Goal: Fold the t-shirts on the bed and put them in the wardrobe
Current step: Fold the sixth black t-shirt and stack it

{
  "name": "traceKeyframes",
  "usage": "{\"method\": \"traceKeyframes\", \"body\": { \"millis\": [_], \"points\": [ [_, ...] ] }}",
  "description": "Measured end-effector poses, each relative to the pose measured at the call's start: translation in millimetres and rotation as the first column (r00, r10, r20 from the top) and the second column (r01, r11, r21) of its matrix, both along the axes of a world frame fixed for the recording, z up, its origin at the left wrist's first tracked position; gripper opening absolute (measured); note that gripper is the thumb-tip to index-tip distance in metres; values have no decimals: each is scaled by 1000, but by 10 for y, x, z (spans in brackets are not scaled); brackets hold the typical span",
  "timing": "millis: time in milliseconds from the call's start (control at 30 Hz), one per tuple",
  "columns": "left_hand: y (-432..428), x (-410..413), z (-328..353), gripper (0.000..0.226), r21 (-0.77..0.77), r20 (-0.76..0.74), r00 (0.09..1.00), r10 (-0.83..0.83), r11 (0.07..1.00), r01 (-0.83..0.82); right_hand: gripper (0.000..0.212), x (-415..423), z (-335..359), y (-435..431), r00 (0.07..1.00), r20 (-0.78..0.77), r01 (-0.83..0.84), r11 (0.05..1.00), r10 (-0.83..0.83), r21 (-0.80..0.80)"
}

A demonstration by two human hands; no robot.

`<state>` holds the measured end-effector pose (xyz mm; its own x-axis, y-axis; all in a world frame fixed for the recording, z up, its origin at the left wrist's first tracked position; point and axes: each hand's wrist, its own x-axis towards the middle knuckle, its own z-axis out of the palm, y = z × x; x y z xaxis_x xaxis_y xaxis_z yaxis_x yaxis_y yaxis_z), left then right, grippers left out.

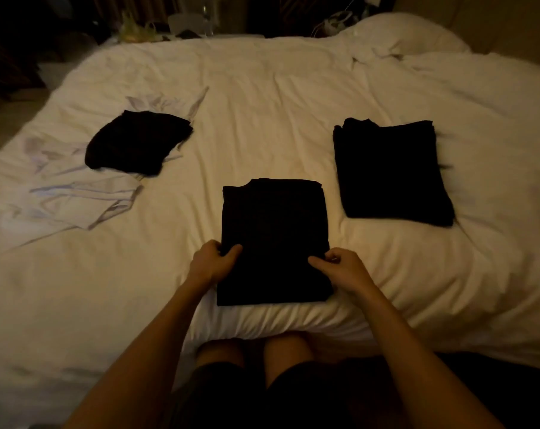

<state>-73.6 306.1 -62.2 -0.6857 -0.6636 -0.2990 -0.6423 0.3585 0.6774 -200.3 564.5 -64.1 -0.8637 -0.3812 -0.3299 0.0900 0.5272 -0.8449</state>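
Observation:
A black t-shirt (275,224) lies folded into a tall rectangle on the white bed (278,103), right in front of me. My left hand (211,261) pinches its left edge and my right hand (340,267) pinches its right edge, both near the lower half. To the right sits a neatly folded black t-shirt (389,171). At the left, a loosely bunched black t-shirt (139,142) rests on top of a spread, crumpled white t-shirt (74,196).
A white pillow (408,35) lies at the far right of the bed. Beyond the bed's far edge are dark furniture and small cluttered items (139,29). My knees (256,357) touch the bed's near edge.

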Motion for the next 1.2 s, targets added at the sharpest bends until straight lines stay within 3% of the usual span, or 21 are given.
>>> {"method": "traceKeyframes", "body": {
  "millis": [100, 200, 367, 467, 567, 700, 767, 933, 1033, 1200],
  "points": [
    [114, 243, -32, 41, 215, -42, 999, 22, 976, -12, 36, 169, -47, 84, 999, 38, -32, 998, 34, -50],
    [158, 418, -5, 28, 332, -84, 996, 14, 943, 15, 19, 269, 38, 125, 985, 169, 50, 993, -31, -109],
    [220, 629, -54, 16, 351, -175, 974, 144, 933, -75, 42, 421, 1, 177, 984, 97, 149, 989, -147, -15],
    [246, 684, -80, 21, 396, -200, 969, 141, 917, -52, 26, 459, 17, 185, 987, 90, 136, 991, -135, -5],
    [215, 721, -62, 31, 466, -214, 966, 142, 884, -27, 19, 441, 46, 212, 960, 251, 158, 981, -125, -116],
    [254, 782, 16, 63, 433, -296, 942, 160, 901, -16, 22, 511, 45, 247, 928, 363, 159, 972, -88, -171],
    [281, 809, 54, 67, 435, -351, 927, 134, 900, 35, 25, 554, 41, 265, 931, 359, 161, 960, -71, -227],
    [350, 800, 167, 36, 362, -297, 951, 85, 932, 30, 32, 634, 98, 308, 929, 369, 160, 875, 23, -457],
    [369, 777, 205, 29, 356, -270, 956, 112, 934, -9, 42, 642, 159, 304, 925, 364, 51, 911, 111, -409],
    [401, 750, 383, 11, 343, -334, 932, 138, 939, -16, 18, 593, 314, 294, 934, 353, 62, 944, 60, -324]
  ]
}}
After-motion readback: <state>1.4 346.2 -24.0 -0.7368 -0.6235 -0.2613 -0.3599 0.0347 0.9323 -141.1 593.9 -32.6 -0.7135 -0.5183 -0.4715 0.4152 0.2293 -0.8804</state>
